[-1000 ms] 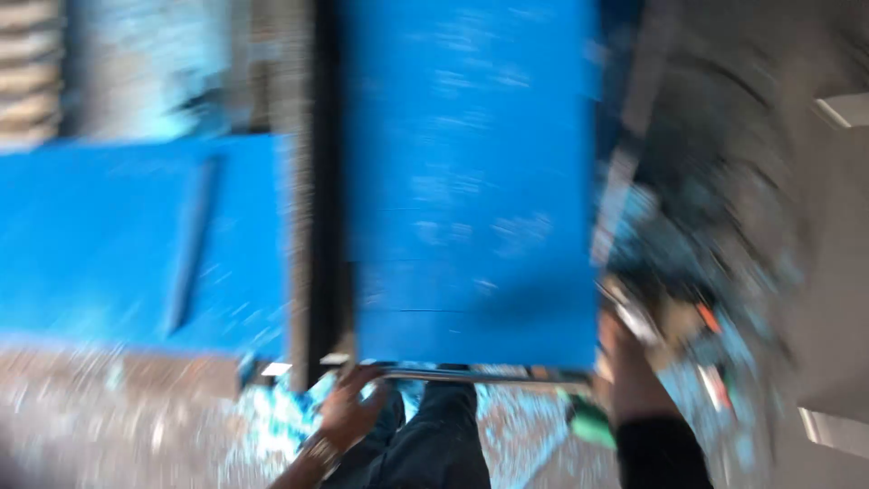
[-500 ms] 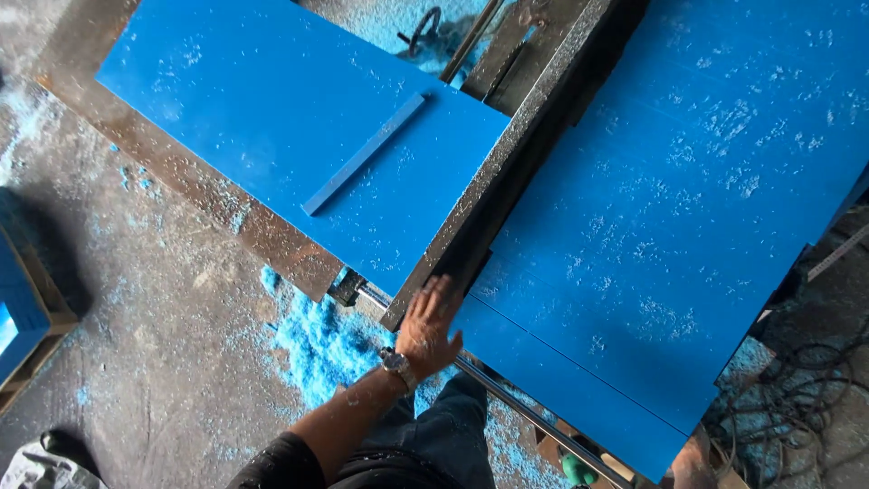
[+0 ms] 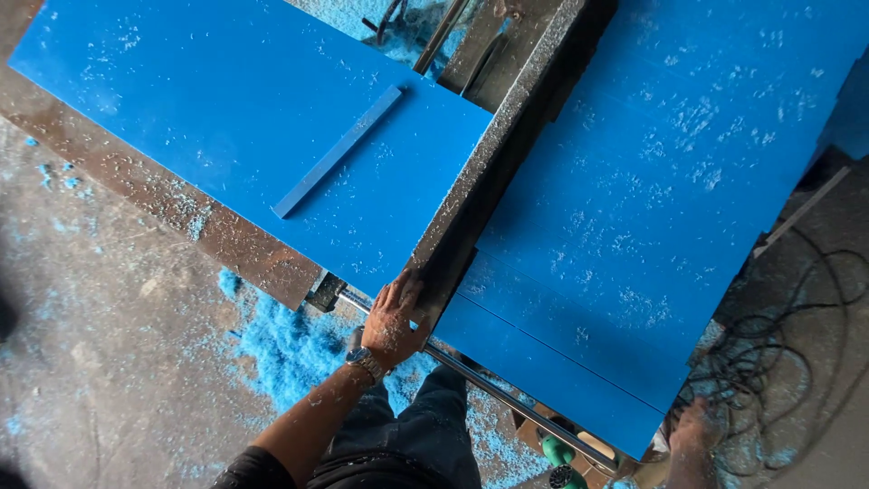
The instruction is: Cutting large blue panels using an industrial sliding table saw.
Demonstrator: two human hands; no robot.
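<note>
Two large, flat blue boards are seen from above on a metal machine table, both smooth-faced and dusted with pale shavings. The left hand (image 3: 394, 317) is laid flat, fingers spread, on the near corner of the left board (image 3: 226, 136), its fingertips at the edge of the dark metal channel (image 3: 507, 154) that runs between the boards. A wristwatch (image 3: 367, 360) is worn on that wrist. A narrow blue strip (image 3: 337, 151), straight and rectangular, lies loose at a slant on the left board, well apart from the hand.

The right board (image 3: 652, 208) is crossed near its end by a thin straight line that looks like a cut; whether it goes through cannot be told. The right hand (image 3: 695, 426) is seen only in part at this board's near right corner, and whether it is gripping the board or merely resting there cannot be told.

A bare steel rail (image 3: 507, 394) is run along the near side of the table, below the left hand. The table's grey metal edge (image 3: 154, 195) is shown worn and littered with chips. A green-handled tool (image 3: 558, 450) lies beneath the rail, and a tangle of black cables (image 3: 778, 362) is spread on the floor at right. The concrete floor (image 3: 100, 362) is rough and grey, with a heap of blue shavings (image 3: 290, 349) piled just left of the person's dark trousers.
</note>
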